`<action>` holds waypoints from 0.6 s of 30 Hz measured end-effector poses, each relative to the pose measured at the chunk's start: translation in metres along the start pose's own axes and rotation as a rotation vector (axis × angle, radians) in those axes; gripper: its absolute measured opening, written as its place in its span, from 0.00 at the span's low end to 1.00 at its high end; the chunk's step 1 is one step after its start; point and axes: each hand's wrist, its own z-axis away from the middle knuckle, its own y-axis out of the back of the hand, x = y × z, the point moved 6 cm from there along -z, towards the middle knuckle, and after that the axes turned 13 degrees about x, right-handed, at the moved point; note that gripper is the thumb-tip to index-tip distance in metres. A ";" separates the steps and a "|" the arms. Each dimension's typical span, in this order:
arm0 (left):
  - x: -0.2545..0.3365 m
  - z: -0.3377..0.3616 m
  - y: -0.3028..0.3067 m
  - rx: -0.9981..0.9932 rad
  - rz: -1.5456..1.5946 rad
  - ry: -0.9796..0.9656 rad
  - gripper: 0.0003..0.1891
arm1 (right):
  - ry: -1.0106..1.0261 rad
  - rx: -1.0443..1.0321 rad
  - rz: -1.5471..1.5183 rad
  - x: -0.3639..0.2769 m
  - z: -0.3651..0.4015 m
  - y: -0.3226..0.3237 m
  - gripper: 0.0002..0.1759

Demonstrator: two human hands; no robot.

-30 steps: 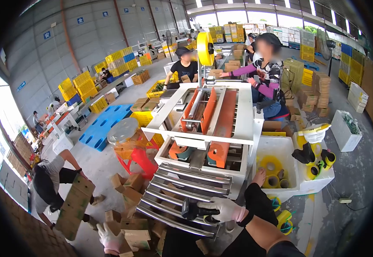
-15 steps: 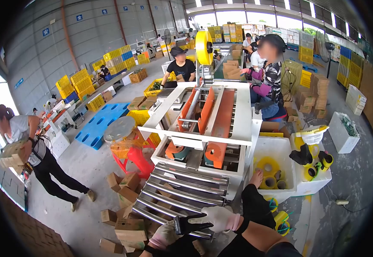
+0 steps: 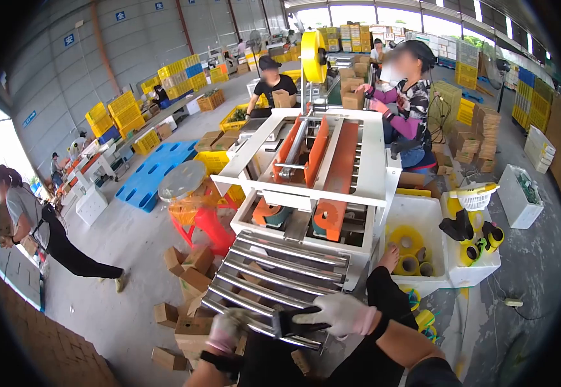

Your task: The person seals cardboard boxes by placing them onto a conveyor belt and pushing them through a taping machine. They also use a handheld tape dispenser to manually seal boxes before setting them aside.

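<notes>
My right hand (image 3: pixel 345 315), in a white glove, is closed on a flat black object (image 3: pixel 291 324) just above the near end of the metal rollers (image 3: pixel 280 264). Its exact kind is not clear. To the left of it, my left hand (image 3: pixel 229 329), also gloved, is apart from the object over the rollers' left edge; motion smears its fingers. Beyond the rollers stands a white carton-sealing machine (image 3: pixel 293 200) with orange guides and a yellow tape roll (image 3: pixel 314 57) on top.
Cardboard boxes (image 3: pixel 193 284) lie heaped left of the rollers. A red stool (image 3: pixel 212 229) stands behind them. On the right, a white foam bin (image 3: pixel 415 222) holds tape rolls. Co-workers (image 3: pixel 412 97) sit beyond the machine; another person (image 3: pixel 32 219) is at far left.
My left hand has moved left, away from the black object, which stays in my right hand. The person at far left has moved further left; the seated co-workers have shifted their arms.
</notes>
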 end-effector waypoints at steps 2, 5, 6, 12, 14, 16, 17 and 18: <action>-0.026 -0.021 0.059 0.142 0.187 0.279 0.10 | -0.013 0.020 0.122 0.012 0.013 0.034 0.42; 0.010 -0.036 0.087 0.186 0.127 0.301 0.08 | -0.177 -0.088 0.259 0.017 0.034 0.075 0.41; 0.018 -0.042 0.086 0.208 0.121 0.297 0.07 | -0.168 -0.055 0.257 0.017 0.035 0.078 0.42; 0.096 -0.123 0.040 0.066 0.083 0.054 0.07 | -0.195 0.108 0.349 0.034 0.027 0.102 0.40; 0.120 -0.157 0.027 -0.027 -0.036 -0.064 0.07 | -0.247 0.158 0.413 0.049 0.019 0.112 0.37; 0.138 -0.186 0.012 -0.008 -0.062 -0.128 0.07 | -0.290 0.171 0.480 0.057 0.005 0.125 0.37; 0.144 -0.199 0.004 0.000 -0.076 -0.161 0.07 | -0.339 0.160 0.502 0.068 0.001 0.127 0.38; 0.146 -0.212 -0.003 -0.008 -0.074 -0.169 0.07 | -0.341 0.171 0.511 0.077 -0.003 0.128 0.33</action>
